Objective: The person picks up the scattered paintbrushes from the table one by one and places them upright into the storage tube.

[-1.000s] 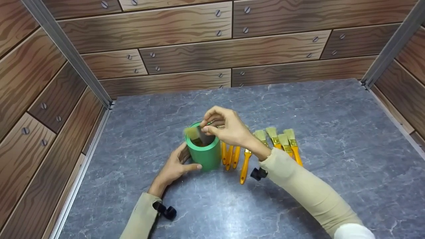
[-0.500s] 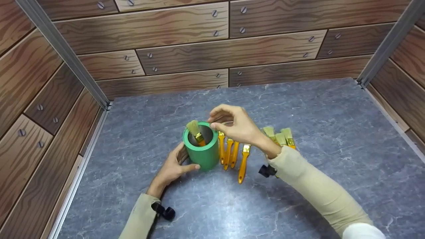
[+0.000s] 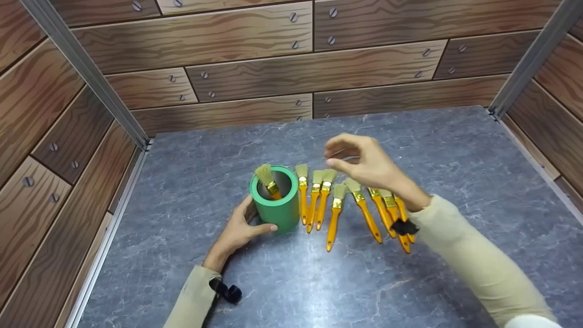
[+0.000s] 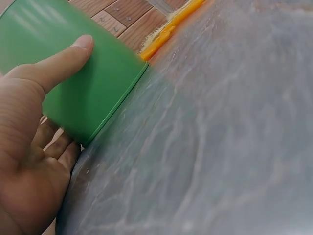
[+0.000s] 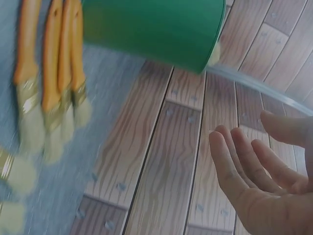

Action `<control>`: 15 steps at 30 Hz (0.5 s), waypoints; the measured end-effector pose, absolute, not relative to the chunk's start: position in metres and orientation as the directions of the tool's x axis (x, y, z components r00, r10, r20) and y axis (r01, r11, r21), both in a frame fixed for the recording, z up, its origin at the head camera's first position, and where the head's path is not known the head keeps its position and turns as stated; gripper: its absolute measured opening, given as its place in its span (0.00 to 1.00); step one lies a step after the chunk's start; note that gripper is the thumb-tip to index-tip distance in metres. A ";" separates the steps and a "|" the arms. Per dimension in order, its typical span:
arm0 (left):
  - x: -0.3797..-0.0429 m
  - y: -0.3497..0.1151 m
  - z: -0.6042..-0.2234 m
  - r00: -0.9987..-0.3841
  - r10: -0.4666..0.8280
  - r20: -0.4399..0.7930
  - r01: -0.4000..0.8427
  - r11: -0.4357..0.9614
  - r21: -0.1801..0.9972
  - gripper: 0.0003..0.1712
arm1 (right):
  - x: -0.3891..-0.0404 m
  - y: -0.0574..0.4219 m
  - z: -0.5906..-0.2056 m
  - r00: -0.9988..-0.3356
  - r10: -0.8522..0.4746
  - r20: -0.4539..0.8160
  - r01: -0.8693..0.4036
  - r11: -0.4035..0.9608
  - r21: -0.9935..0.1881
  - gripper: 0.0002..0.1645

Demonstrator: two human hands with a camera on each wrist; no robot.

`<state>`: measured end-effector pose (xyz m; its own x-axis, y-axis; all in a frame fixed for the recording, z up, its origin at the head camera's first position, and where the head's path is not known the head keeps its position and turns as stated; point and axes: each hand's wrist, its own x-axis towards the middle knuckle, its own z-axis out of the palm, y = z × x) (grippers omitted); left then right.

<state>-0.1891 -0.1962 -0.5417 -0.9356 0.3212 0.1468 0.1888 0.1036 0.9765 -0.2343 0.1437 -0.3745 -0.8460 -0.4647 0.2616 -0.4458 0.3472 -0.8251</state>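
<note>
Clearly, orange-handled, pale-bristled paintbrushes lie nearer the empty, loosely curved right hand, bristles toward the worktop's back edge; the left hand holds a green cylindrical container.

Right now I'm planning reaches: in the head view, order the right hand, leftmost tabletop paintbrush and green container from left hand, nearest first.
1. Green container: gripped by left hand.
2. Leftmost tabletop paintbrush: container's right.
3. Right hand: raised, farther right.

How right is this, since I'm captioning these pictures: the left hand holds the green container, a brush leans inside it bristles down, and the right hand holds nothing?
Not quite: the brush in the green container leans bristles up, as the head view shows. The left hand does hold the green container; the right hand holds nothing.
</note>
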 end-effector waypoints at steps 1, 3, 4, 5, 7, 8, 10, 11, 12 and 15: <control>-0.189 -0.196 -0.542 -0.935 0.323 0.149 0.191 0.102 0.976 0.60 | -0.235 0.150 -0.375 -0.849 -0.461 0.257 -0.444 0.361 -0.820 0.18; -0.190 -0.196 -0.543 -0.933 0.324 0.153 0.195 0.101 0.976 0.60 | -0.236 0.162 -0.375 -0.855 -0.457 0.248 -0.442 0.388 -0.809 0.18; -0.190 -0.196 -0.543 -0.933 0.324 0.154 0.196 0.100 0.975 0.59 | -0.236 0.168 -0.375 -0.857 -0.454 0.245 -0.442 0.403 -0.801 0.19; -0.190 -0.196 -0.543 -0.934 0.324 0.154 0.196 0.100 0.976 0.59 | -0.236 0.174 -0.375 -0.860 -0.450 0.243 -0.441 0.414 -0.796 0.19; -0.191 -0.195 -0.543 -0.935 0.323 0.149 0.191 0.103 0.976 0.58 | -0.236 0.185 -0.375 -0.865 -0.440 0.241 -0.442 0.440 -0.782 0.19; -0.191 -0.195 -0.543 -0.935 0.322 0.147 0.189 0.105 0.976 0.58 | -0.236 0.191 -0.375 -0.868 -0.436 0.237 -0.440 0.456 -0.774 0.19; -0.192 -0.195 -0.544 -0.938 0.318 0.141 0.182 0.105 0.978 0.58 | -0.235 0.201 -0.377 -0.875 -0.427 0.228 -0.436 0.488 -0.756 0.20; -0.192 -0.195 -0.544 -0.938 0.316 0.140 0.181 0.104 0.978 0.58 | -0.235 0.206 -0.379 -0.877 -0.425 0.223 -0.433 0.502 -0.748 0.20; -0.192 -0.195 -0.544 -0.939 0.315 0.140 0.181 0.106 0.978 0.59 | -0.235 0.211 -0.381 -0.880 -0.423 0.216 -0.430 0.516 -0.741 0.20; -0.191 -0.196 -0.544 -0.941 0.307 0.144 0.185 0.106 0.977 0.59 | -0.236 0.221 -0.389 -0.891 -0.414 0.183 -0.406 0.550 -0.730 0.19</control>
